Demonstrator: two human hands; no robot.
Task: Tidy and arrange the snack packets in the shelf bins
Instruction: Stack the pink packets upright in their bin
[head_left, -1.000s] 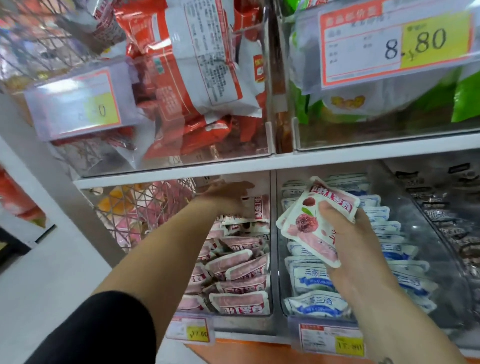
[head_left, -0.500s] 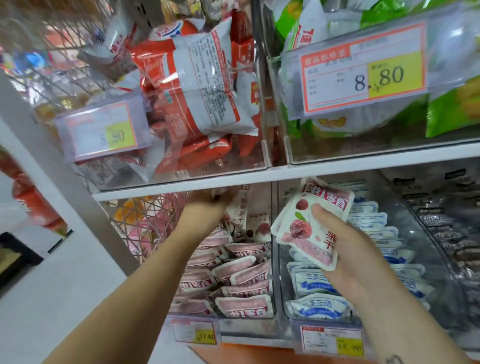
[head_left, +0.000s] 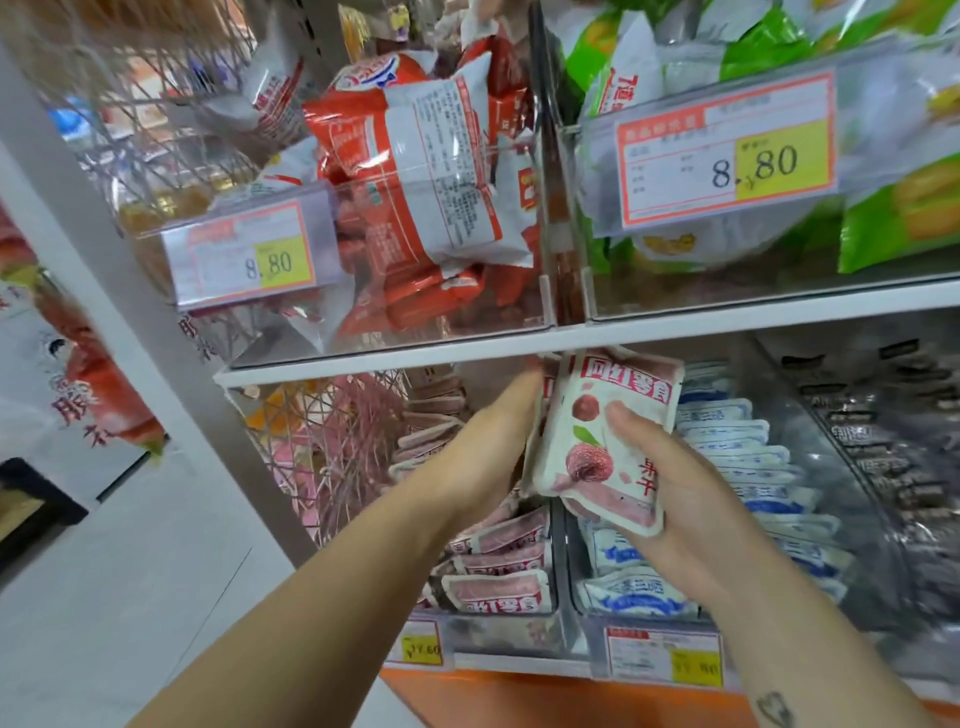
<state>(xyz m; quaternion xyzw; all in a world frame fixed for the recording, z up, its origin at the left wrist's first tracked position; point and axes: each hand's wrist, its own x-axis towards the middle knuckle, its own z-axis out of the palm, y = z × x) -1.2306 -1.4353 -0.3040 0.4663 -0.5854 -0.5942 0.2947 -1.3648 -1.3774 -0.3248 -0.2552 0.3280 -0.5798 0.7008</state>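
Observation:
My right hand (head_left: 670, 499) grips a small stack of white-and-pink lychee snack packets (head_left: 597, 441), thumb across the front one. My left hand (head_left: 493, 447) presses against the left side of that same stack, its fingers behind the packets. Both hands are in front of the divider between two clear lower bins. The left bin (head_left: 498, 631) holds rows of matching pink packets (head_left: 496, 592). The right bin (head_left: 592, 608) holds rows of blue-and-white packets (head_left: 743, 452).
The white shelf edge (head_left: 395, 364) runs just above my hands. Upper bins hold red-and-white packets (head_left: 415, 176) and green packets (head_left: 893, 218), with price tags (head_left: 724, 150) in front. A wire mesh side panel (head_left: 322, 441) stands to the left. Dark packets (head_left: 893, 457) fill the far right bin.
My left hand has drawn back out of the pink bin and come against the stack in my right hand. The view has tilted upward.

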